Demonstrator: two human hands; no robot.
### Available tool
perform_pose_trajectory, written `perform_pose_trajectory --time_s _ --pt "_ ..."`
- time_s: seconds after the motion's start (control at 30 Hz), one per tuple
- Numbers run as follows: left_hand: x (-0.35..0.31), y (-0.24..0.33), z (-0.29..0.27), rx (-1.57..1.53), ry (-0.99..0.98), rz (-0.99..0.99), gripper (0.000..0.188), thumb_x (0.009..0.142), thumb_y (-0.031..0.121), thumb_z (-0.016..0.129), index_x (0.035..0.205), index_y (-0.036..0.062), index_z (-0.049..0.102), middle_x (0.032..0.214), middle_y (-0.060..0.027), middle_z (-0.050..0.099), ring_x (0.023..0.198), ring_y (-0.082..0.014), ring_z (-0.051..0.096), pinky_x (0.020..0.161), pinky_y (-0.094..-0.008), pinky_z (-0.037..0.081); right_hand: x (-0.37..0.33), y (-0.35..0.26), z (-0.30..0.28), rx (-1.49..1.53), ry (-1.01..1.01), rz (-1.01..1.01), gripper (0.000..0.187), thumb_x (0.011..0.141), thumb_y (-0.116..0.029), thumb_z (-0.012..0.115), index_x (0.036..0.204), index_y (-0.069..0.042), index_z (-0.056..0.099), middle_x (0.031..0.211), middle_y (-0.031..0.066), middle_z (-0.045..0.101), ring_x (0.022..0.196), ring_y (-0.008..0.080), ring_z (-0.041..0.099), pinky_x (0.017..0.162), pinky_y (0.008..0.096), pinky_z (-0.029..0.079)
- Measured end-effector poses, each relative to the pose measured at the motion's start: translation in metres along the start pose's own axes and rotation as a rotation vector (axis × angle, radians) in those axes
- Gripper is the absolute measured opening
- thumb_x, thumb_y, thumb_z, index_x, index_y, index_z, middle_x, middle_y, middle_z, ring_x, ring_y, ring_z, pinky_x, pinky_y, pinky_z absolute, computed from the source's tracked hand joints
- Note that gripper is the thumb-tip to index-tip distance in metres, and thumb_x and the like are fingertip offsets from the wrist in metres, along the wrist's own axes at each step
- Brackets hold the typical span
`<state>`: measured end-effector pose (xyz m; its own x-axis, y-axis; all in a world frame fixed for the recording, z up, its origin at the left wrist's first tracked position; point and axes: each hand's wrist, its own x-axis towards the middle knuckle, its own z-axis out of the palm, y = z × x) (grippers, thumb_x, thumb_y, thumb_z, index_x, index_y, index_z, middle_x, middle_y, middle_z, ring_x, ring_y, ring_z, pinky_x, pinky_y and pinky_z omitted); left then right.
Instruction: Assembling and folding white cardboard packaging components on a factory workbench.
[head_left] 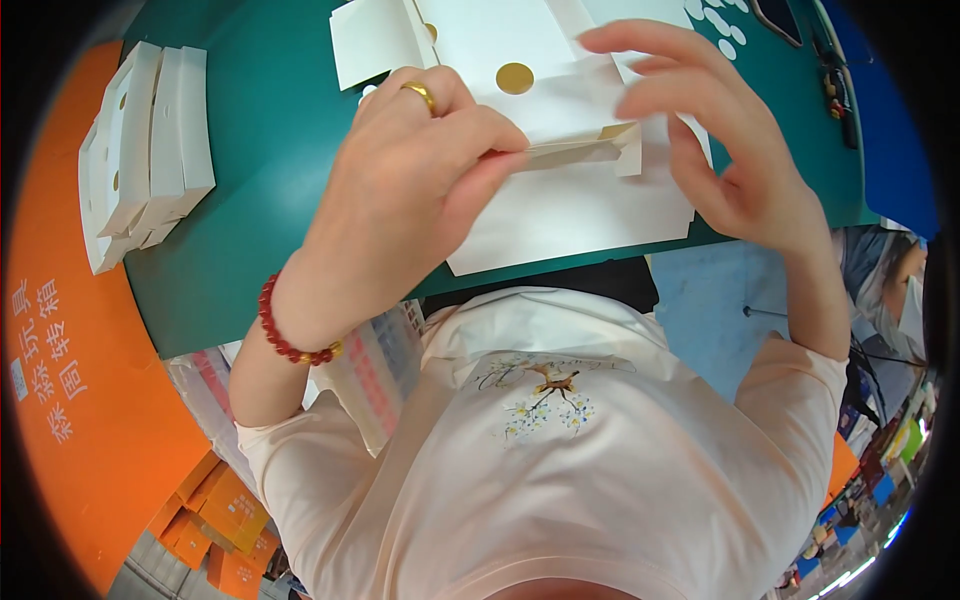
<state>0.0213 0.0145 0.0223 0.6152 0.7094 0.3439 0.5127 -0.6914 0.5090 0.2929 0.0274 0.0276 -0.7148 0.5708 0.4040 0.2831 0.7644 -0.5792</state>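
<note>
Centrally, toward the top of the frame, the left hand (400, 185) pinches the thin folded edge of a white card box (465, 45) between thumb and finger, while the right hand (730, 140) is open, its fingers loosely curved over the box's right end; whether they touch it, I cannot tell. A round gold sticker (515, 78) sits on the smooth card. Beneath lies flat white card (570, 225), on a matte green bench (255, 130). Small white ovals (716, 20) scatter upper right; slim, square-edged white boxes (170, 130) lean stacked upper left.
</note>
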Motion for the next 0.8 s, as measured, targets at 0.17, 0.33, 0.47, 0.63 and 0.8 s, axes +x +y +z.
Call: perform_pose_trajectory --time_s 0.17,0.33,0.47,0.63,0.8 --pt "0.008 -0.005 0.016 0.121 0.059 0.123 0.018 0.074 0.0 0.078 0.086 0.0066 0.067 0.074 -0.0032 0.057 0.078 -0.0196 0.053 0.067 -0.028 0.045 -0.012 -0.002 0.004 -0.247 -0.079 0.021 0.034 0.075 0.008 0.072 0.103 -0.011 0.065 0.13 0.0147 0.058 0.118 0.0318 0.055 0.087 0.0376 0.052" --pt "0.014 -0.005 0.022 -0.049 0.109 0.053 0.014 0.078 -0.001 0.075 0.084 0.007 0.065 0.074 0.0 0.057 0.08 -0.0158 0.05 0.057 -0.024 0.042 -0.01 0.011 0.009 -0.236 0.02 -0.063 0.026 0.074 0.002 0.078 0.095 -0.008 0.067 0.121 0.0113 0.06 0.11 0.0291 0.057 0.077 0.0337 0.055" --pt "0.016 -0.006 0.022 -0.076 0.085 0.023 0.014 0.078 -0.001 0.074 0.084 0.0075 0.065 0.074 0.0009 0.056 0.079 -0.0146 0.049 0.057 -0.0242 0.042 -0.005 0.01 0.019 -0.161 0.139 -0.019 0.026 0.073 0.006 0.076 0.095 -0.007 0.067 0.109 0.0109 0.06 0.102 0.0252 0.059 0.073 0.0304 0.054" --pt "0.016 -0.007 0.021 -0.092 0.081 0.03 0.014 0.078 -0.001 0.074 0.085 0.0079 0.065 0.073 0.0014 0.056 0.078 -0.0135 0.048 0.056 -0.0241 0.042 -0.006 0.011 0.02 -0.152 0.181 -0.003 0.026 0.073 0.007 0.074 0.095 -0.005 0.067 0.106 0.0108 0.06 0.096 0.023 0.06 0.074 0.0282 0.051" --pt "0.017 -0.008 0.019 -0.095 0.086 0.038 0.015 0.077 -0.001 0.074 0.086 0.008 0.066 0.073 0.0006 0.055 0.077 -0.0147 0.048 0.061 -0.0257 0.042 -0.008 0.011 0.024 -0.149 0.201 0.02 0.026 0.074 0.008 0.073 0.095 -0.006 0.066 0.105 0.0103 0.06 0.095 0.0218 0.061 0.078 0.0275 0.049"
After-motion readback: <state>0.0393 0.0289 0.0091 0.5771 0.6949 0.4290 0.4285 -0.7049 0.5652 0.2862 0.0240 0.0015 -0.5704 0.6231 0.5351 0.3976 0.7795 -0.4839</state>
